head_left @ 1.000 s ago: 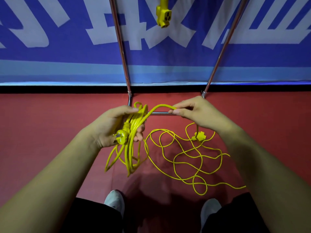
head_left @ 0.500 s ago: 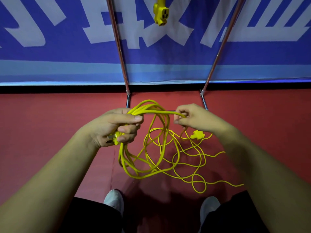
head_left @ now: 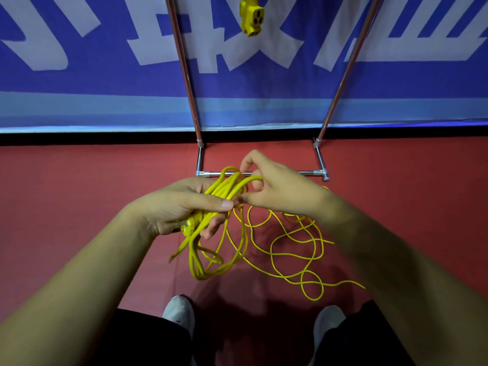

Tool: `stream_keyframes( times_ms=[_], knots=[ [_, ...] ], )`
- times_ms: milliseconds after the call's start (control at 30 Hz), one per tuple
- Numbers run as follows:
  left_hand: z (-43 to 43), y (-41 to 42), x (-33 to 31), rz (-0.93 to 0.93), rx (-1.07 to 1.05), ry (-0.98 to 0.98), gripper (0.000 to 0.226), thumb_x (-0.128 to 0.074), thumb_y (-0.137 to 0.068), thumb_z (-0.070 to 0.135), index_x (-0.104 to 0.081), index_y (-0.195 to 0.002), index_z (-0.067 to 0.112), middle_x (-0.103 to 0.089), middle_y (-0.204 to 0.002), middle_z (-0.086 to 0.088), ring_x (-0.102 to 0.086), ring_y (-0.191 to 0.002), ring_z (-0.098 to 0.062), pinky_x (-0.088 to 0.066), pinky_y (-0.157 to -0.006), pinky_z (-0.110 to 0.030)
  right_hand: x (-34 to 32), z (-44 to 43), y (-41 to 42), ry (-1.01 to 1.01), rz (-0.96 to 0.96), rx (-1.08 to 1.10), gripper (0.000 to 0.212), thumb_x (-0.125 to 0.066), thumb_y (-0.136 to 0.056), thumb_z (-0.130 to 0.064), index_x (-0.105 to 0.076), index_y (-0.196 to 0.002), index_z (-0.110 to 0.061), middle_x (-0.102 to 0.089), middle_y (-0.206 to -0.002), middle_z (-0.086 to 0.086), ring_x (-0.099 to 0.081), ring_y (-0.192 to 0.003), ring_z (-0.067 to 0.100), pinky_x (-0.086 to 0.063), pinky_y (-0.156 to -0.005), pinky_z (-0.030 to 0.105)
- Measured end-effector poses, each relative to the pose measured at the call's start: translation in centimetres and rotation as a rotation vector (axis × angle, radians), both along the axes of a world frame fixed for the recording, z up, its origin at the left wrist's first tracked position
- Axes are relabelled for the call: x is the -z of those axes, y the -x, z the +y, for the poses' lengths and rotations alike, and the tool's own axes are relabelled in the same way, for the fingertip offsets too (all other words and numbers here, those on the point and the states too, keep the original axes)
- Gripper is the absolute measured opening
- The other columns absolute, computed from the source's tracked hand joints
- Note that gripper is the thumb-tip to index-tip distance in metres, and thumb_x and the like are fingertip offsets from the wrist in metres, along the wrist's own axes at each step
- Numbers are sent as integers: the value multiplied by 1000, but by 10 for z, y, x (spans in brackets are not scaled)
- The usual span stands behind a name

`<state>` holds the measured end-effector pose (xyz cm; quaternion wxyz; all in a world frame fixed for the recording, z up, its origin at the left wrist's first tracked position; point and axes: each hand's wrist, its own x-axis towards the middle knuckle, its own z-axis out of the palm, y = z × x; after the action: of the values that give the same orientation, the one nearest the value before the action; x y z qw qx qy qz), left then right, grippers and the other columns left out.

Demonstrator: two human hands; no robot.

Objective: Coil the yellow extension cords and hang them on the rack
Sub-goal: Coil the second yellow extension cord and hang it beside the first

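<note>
coiling step in hand. left hand (head_left: 182,207) gripped the yellow cord (head_left: 224,190) loops at frame centre; right hand (head_left: 277,188) pinched a strand beside them. the rest lay tangled on the floor (head_left: 79,207), lower right. next: feed another loop, then the rack (head_left: 184,67).

Yellow cord (head_left: 290,256): smooth plastic sheath, slight sheen. Rack (head_left: 184,67): shiny chromed metal tubes. Red floor (head_left: 79,194): matt.

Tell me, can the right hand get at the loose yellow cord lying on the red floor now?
Probably yes. The right hand is above the loose yellow cord, with nothing lying between them, and one strand runs up into its fingers. The left hand grips the coiled yellow loops.
</note>
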<state>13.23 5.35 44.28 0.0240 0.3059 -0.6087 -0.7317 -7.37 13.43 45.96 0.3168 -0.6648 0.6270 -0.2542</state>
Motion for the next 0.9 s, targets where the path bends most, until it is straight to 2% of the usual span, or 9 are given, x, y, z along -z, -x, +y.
stream_keyframes(
  times_ms=[100, 167, 233, 333, 433, 567, 667, 800, 900],
  knots=[
    [11, 6, -9, 41, 50, -29, 8, -59, -90, 6, -51, -89, 4, -50, -46, 9, -50, -37, -7, -40, -42, -16, 2, 0, -1, 50, 25, -1, 69, -74, -69, -22, -43, -131, -30, -46, -85, -11, -50, -68, 2, -41, -66, 17],
    [17, 10, -15, 105, 92, -68, 13, -64, -84, 14, -54, -80, 10, -39, -43, 6, -43, -33, -10, -35, -39, -17, 4, -2, 2, 85, 89, 34, 60, -72, -64, -36, -57, -122, -40, -43, -99, -4, -52, -81, 5, -45, -75, 17],
    [20, 11, -17, 180, 119, -103, 21, -73, -79, 22, -55, -69, 17, -32, -42, 5, -38, -32, -12, -31, -38, -18, 9, -5, 7, 123, 155, 83, 34, -64, -60, -45, -70, -91, -33, -54, -92, -4, -56, -81, 10, -49, -75, 28],
    [13, 7, -20, 264, 1, -185, 34, -82, -70, 29, -50, -69, 16, -31, -39, 8, -37, -30, -11, -31, -36, -16, 22, -8, 25, 54, 223, 172, 13, -62, -66, -33, -62, -68, -20, -61, -57, -2, -61, -58, 13, -50, -58, 32],
    [-5, -5, -25, 348, -173, -238, 48, -85, -65, 28, -40, -74, 13, -33, -38, 10, -35, -29, -8, -26, -36, -17, 34, -6, 58, -38, 124, 290, 11, -65, -73, -19, -60, -70, -10, -62, -52, 4, -54, -42, 9, -40, -45, 25],
    [-18, -13, -26, 381, -272, -218, 40, -80, -68, 23, -41, -69, 16, -32, -38, 9, -33, -30, -9, -25, -39, -19, 38, -6, 85, -16, 152, 372, 12, -67, -75, -20, -62, -68, -12, -66, -58, 7, -57, -49, 15, -43, -50, 28],
    [-17, -12, -25, 264, -240, -117, 27, -79, -68, 24, -54, -66, 14, -29, -35, 7, -34, -29, -12, -30, -38, -19, 40, -2, 85, -27, 96, 351, 25, -71, -80, -25, -60, -61, -14, -62, -52, 0, -50, -43, 7, -39, -46, 24],
    [-15, -16, -26, 230, -191, -98, 44, -82, -65, 40, -69, -90, 7, -29, -35, 7, -35, -30, -14, -32, -40, -20, 44, -4, 87, 22, 71, 364, 26, -72, -82, -33, -63, -69, -13, -48, -51, 0, -38, -42, 7, -31, -46, 29],
    [-12, -15, -24, 241, -126, -69, 37, -83, -63, 39, -63, -73, 10, -36, -39, 2, -54, -46, -24, -47, -52, -24, 48, -5, 86, 26, 48, 351, 19, -71, -84, -29, -70, -79, -11, -47, -51, -4, -36, -42, 5, -29, -45, 27]
  ],
)
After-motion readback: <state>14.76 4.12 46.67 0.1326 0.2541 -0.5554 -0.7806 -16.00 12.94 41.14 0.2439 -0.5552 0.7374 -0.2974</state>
